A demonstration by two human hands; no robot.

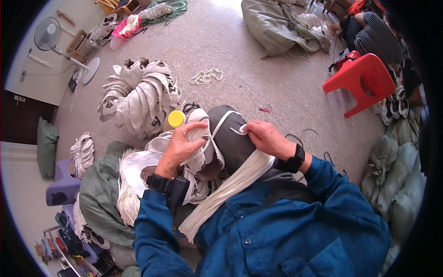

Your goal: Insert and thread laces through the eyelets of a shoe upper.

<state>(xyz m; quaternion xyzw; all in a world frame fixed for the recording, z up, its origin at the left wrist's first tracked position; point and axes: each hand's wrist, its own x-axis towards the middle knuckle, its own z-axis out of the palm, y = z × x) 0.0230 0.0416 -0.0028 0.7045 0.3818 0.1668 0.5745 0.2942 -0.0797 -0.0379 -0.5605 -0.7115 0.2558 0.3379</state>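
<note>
On the lap, the left hand [182, 143] clasps a soft, light shoe upper [200, 138] by its edge while the right hand [267, 138] pinches a limp white strap [241, 130], best gripped near its end.

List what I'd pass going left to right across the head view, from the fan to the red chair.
Standing fan → heap of white shoe uppers → yellow cap → left hand → right hand → red plastic chair.

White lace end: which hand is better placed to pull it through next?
Likely the right hand: its fingertips already pinch the white lace end over the grey shoe upper. The left hand is occupied steadying the upper.
</note>
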